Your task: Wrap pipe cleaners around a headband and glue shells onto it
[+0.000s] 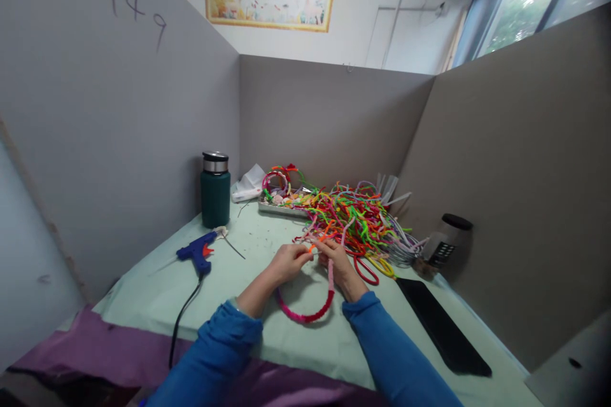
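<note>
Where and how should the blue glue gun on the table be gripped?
Best by the handle of the blue glue gun, I'd judge, coming from the near side. The gun lies flat with its handle angled toward the person, and the orange-red trigger is on the handle's right. Fingers should probably stay above the black cord at its lower end.

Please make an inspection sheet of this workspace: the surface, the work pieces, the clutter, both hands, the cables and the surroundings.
Surface: pale green tablecloth, dark specks around its middle.
Work pieces: pink-and-red hoop below the hands; its closure is hidden.
Clutter: tangled pipe cleaners beside a metal tray.
Hands: left hand and right hand close together, fingers closed at an orange strand.
Cables: black cord from blue glue gun crosses the front edge.
Surroundings: grey partitions; no other person seen.
</note>
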Demonstrator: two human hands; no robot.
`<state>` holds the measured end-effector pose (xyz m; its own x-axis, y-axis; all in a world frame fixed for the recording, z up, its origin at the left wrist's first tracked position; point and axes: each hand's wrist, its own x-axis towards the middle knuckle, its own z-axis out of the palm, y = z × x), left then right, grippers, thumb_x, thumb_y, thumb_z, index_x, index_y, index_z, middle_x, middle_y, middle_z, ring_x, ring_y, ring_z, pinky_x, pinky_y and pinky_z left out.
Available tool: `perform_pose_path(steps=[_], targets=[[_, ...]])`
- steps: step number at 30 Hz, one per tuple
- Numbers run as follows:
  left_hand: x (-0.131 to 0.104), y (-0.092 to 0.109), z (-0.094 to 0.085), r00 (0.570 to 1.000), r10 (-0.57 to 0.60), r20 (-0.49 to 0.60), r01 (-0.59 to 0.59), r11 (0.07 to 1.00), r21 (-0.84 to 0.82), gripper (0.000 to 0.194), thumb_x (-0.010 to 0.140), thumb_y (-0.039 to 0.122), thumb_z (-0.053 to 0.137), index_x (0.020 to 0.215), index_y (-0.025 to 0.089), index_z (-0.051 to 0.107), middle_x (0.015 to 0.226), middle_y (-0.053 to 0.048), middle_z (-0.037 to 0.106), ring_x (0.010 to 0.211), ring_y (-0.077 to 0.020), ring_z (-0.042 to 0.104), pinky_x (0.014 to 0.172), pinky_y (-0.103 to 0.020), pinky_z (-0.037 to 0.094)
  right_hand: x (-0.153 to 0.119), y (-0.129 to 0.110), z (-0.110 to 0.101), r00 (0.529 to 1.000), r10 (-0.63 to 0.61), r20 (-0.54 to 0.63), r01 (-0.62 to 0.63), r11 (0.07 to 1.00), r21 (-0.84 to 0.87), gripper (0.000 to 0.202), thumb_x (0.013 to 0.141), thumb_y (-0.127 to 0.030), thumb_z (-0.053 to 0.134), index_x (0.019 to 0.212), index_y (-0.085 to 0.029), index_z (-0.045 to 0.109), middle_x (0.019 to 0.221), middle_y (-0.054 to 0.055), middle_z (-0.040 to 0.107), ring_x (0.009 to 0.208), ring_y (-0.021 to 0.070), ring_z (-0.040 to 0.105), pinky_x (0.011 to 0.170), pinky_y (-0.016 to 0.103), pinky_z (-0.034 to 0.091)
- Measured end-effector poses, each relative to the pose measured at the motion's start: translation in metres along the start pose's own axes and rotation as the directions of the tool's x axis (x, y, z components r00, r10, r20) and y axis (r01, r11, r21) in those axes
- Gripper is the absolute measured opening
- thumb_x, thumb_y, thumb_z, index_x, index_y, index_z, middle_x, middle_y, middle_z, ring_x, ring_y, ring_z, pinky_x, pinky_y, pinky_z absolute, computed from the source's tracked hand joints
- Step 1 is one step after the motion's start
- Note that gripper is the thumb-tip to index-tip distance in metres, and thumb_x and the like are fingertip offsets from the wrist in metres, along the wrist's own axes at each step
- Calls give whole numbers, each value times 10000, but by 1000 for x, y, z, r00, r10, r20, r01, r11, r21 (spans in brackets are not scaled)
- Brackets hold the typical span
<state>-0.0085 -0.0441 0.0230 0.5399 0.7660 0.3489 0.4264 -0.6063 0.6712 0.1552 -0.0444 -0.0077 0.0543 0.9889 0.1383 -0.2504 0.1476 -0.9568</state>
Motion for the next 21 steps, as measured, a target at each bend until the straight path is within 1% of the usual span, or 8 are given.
perform_pose_path(steps=[2, 4, 6, 8, 11, 14, 18, 21], targets=[[0, -1, 0, 998, -8, -57, 3, 997, -80, 297, 825, 375, 476, 713, 138, 616, 586, 22, 498, 585, -106, 413, 561, -216, 312, 0, -1, 1, 1000, 24, 12, -24, 999, 22, 415, 576, -472, 764, 586, -196, 455, 472, -94, 301, 409, 51, 228, 408, 228, 171], [1, -2, 0, 993, -27, -112, 7, 984, -175, 281, 807, 390, 503, 829, 131, 609, 601, 34, 485, 577, -101, 406, 557, -217, 316, -1, -2, 2, 999, 43, 24, -44, 999, 30, 406, 581, -468, 757, 601, -199, 454, 469, -101, 287, 405, 51, 217, 407, 227, 152], [1, -4, -1, 991, -36, -128, 1, 963, -270, 330, 795, 397, 520, 974, 127, 589, 602, 49, 465, 559, -95, 394, 544, -215, 312, -1, -1, 2, 997, 53, 51, -54, 998, 24, 390, 584, -453, 755, 611, -198, 461, 466, -105, 279, 405, 50, 214, 410, 225, 149], [2, -5, -1, 993, -35, -109, -6, 935, -355, 376, 786, 411, 524, 1030, 130, 581, 600, 52, 457, 545, -89, 379, 530, -212, 305, 0, 2, 1, 995, 53, 88, -53, 999, -7, 381, 587, -435, 756, 610, -194, 462, 468, -105, 282, 409, 49, 216, 413, 223, 151], [4, -5, -1, 993, -83, -80, 37, 888, -458, 374, 767, 443, 530, 945, 125, 611, 599, 38, 481, 534, -85, 382, 511, -210, 307, 2, 7, 0, 992, 50, 115, -48, 999, -22, 402, 600, -419, 753, 583, -195, 419, 483, -104, 277, 416, 47, 213, 417, 223, 157], [7, -7, 1, 981, -165, -99, 92, 854, -512, 374, 745, 472, 542, 860, 124, 615, 563, 38, 476, 517, -85, 382, 488, -207, 298, 3, 10, -1, 991, 45, 124, -46, 999, 11, 377, 614, -403, 746, 602, -192, 434, 507, -101, 286, 424, 46, 212, 425, 222, 163], [10, -14, 4, 958, -228, -175, 110, 854, -509, 357, 720, 483, 552, 745, 129, 596, 556, 40, 478, 526, -85, 387, 495, -207, 300, 0, 9, 0, 986, 23, 165, -25, 1000, 12, 316, 628, -380, 746, 660, -178, 505, 536, -90, 328, 434, 45, 232, 434, 223, 160], [11, -20, 5, 946, -244, -212, 126, 882, -454, 315, 735, 434, 546, 715, 125, 604, 567, 31, 511, 545, -94, 417, 524, -214, 324, -3, 6, 2, 982, 30, 185, -33, 999, 11, 328, 632, -390, 742, 615, -176, 493, 521, -87, 320, 430, 47, 238, 432, 228, 154]])
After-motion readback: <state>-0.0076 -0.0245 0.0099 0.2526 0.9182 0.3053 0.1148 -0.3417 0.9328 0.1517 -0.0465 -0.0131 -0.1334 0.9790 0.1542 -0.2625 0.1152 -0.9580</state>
